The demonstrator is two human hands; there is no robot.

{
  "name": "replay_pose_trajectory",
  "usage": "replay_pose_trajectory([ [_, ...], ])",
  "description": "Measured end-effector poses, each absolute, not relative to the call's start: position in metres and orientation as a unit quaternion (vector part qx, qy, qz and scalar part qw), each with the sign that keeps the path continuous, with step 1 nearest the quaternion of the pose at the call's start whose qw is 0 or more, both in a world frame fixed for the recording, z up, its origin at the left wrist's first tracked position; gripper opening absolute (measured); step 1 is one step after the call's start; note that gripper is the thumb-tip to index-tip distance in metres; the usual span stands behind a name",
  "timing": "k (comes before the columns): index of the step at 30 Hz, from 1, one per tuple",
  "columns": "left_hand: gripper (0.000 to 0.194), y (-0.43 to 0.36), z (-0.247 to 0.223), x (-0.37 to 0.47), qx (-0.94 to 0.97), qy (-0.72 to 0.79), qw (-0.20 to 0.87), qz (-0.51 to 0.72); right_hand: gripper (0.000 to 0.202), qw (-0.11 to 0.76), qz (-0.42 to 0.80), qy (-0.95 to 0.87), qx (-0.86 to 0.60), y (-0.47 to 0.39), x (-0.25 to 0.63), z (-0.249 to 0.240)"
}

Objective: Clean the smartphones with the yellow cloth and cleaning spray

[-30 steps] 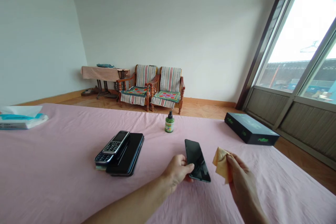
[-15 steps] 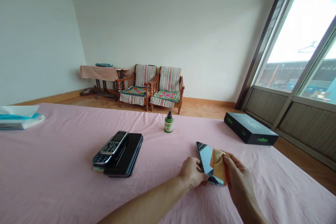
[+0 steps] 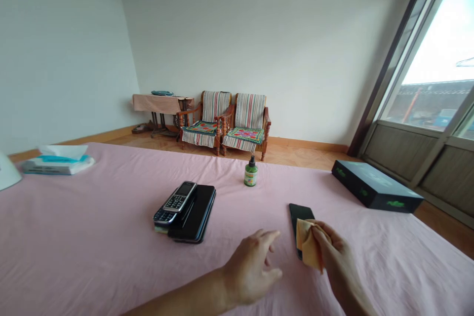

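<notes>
A dark phone lies on the pink cloth, partly covered by an orange-yellow wiping cloth. My right hand pinches that wiping cloth over the phone's right and lower part. To the left of the phone, my left hand is off it, fingers apart and holding nothing. Farther left, a keypad phone rests on top of a pile with another keypad phone and flat black devices. A green spray bottle stands upright beyond my hands.
At the right is a black box with green marks. A tissue pack lies at the far left, beside a white curved object at the frame's edge. Two wooden chairs and a covered table stand by the wall.
My left hand has let go of the phone and moved left, its fingers opening. The phone, tilted before, now lies flat. The view has turned slightly left.
</notes>
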State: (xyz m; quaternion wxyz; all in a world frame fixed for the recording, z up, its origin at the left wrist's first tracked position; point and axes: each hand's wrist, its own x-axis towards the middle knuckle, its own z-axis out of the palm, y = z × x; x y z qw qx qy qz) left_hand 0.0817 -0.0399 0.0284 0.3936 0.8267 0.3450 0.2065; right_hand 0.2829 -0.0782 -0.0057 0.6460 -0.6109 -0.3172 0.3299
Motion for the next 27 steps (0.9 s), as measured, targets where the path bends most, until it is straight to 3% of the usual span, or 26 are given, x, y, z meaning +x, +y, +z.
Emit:
replay_pose_trajectory([
  [5, 0.063, -0.047, 0.032, 0.012, 0.877, 0.354, 0.195, 0.261, 0.035, 0.603, 0.369, -0.367, -0.605, -0.072, 0.258, -0.014],
  [10, 0.028, -0.025, 0.035, -0.05, 0.857, 0.4, -0.001, 0.326, 0.035, 0.589, 0.349, -0.384, -0.619, -0.072, 0.256, -0.015],
  [13, 0.022, -0.007, 0.043, -0.072, 0.805, 0.456, -0.105, 0.363, 0.038, 0.592, 0.331, -0.379, -0.63, -0.075, 0.258, -0.014],
  [19, 0.056, 0.025, 0.048, -0.081, 0.756, 0.571, -0.133, 0.291, 0.045, 0.582, 0.346, -0.355, -0.644, -0.075, 0.263, -0.013],
  [27, 0.064, 0.038, 0.044, -0.076, 0.732, 0.63, -0.087, 0.244, 0.043, 0.585, 0.335, -0.359, -0.646, -0.075, 0.262, -0.009],
])
